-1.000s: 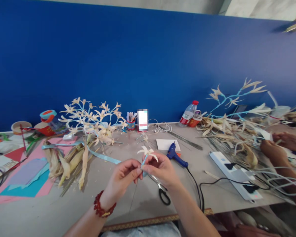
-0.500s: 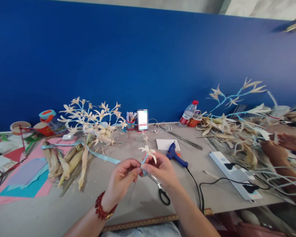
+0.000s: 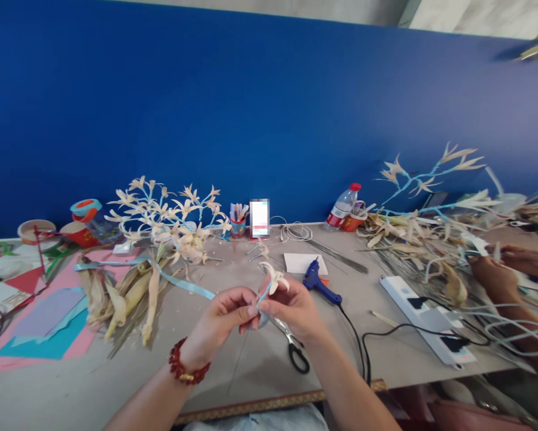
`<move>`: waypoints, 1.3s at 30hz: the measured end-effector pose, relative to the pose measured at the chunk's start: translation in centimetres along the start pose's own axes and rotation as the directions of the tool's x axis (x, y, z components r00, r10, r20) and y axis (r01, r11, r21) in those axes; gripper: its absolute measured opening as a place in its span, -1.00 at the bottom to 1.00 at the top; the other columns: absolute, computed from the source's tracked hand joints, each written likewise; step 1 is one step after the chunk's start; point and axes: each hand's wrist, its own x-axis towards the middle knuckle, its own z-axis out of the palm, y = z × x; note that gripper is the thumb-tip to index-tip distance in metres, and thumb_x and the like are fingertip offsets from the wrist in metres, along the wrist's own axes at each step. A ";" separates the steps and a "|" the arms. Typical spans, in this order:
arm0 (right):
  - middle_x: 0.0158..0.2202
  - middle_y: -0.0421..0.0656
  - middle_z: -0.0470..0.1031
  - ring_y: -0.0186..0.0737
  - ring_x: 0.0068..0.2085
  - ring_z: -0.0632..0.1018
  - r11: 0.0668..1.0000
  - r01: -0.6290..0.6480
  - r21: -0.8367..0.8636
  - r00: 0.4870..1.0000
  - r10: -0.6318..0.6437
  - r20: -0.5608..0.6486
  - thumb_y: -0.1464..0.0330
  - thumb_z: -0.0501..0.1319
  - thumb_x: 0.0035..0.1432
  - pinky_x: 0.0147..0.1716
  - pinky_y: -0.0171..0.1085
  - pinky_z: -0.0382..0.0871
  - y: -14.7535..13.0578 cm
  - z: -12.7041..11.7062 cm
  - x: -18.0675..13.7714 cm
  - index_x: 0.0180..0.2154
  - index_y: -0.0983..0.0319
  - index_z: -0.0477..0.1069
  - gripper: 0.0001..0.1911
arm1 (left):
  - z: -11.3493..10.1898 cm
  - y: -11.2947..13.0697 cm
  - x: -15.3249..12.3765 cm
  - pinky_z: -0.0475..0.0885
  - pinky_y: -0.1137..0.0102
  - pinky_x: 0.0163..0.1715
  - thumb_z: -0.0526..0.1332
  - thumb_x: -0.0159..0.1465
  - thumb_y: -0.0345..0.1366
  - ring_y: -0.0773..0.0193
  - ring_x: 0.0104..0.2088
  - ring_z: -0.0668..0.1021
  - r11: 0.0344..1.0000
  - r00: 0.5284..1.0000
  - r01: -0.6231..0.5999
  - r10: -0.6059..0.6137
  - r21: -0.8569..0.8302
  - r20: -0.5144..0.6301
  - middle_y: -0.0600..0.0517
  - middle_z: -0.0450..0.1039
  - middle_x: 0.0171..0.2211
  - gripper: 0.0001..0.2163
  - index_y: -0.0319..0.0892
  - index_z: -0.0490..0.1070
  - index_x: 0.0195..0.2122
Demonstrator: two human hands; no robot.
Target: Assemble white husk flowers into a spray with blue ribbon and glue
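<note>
A cream corn-husk flower point(image 3: 276, 279) on a stem wrapped in light blue tape stands up between my hands. My right hand point(image 3: 293, 310) is closed, its thumb and fingers pinching the stem just under the petals. Close beside it, my left hand point(image 3: 227, 314) pinches the lower stem and some blue tape, partly hidden by the fingers. A thin bare wire point(image 3: 237, 366) hangs down below the fingers. From the left, a light blue tape strip point(image 3: 185, 285) runs up to my left hand. Scissors point(image 3: 298, 358) lie partly behind my right hand.
A blue glue gun point(image 3: 320, 282) lies to the right by a white power strip point(image 3: 425, 320) with black cords. Corn husks point(image 3: 129, 299) and finished flower branches point(image 3: 174, 209) lie left. Another person's hands point(image 3: 497, 278) work at far right. A phone point(image 3: 259, 218) stands at the back.
The flower has turned and tilts more to the right. My left hand and wrist have shifted slightly, and the hanging wire has swung a little left.
</note>
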 end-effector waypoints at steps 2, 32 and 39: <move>-0.46 -0.22 0.47 -0.26 -0.50 0.56 1.000 0.007 -0.007 0.999 -0.007 -0.036 0.45 0.37 0.05 -0.48 -0.26 0.49 0.1 -0.1 0.0 -0.38 0.26 0.43 -0.88 | 0.1 -0.2 0.0 0.21 0.54 -0.56 0.31 0.19 -0.26 0.42 -0.53 0.40 0.999 0.999 -0.030 0.031 0.021 -0.024 0.06 0.46 -0.56 -0.86 -0.23 0.46 -0.39; -0.49 -0.26 0.37 -0.31 -0.51 0.51 0.992 0.025 -0.124 0.996 -0.035 -0.079 0.40 0.39 0.01 -0.51 -0.30 0.45 0.2 -0.5 0.1 -0.44 0.24 0.39 -0.83 | -0.2 -0.8 0.1 0.22 0.54 -0.54 0.34 0.16 -0.29 0.38 -0.45 0.46 0.994 0.995 -0.066 0.071 0.082 -0.066 0.04 0.50 -0.49 -0.89 -0.20 0.47 -0.35; -0.47 -0.24 0.38 -0.36 -0.51 0.45 0.972 0.058 -0.227 0.980 -0.098 -0.171 0.37 0.41 -0.02 -0.55 -0.37 0.40 0.3 -0.5 0.1 -0.45 0.25 0.41 -0.81 | 0.4 -0.8 -0.2 0.18 0.51 -0.56 0.30 0.19 -0.23 0.41 -0.55 0.32 0.969 0.975 -0.115 0.152 0.217 -0.160 0.07 0.45 -0.53 -0.86 -0.21 0.48 -0.39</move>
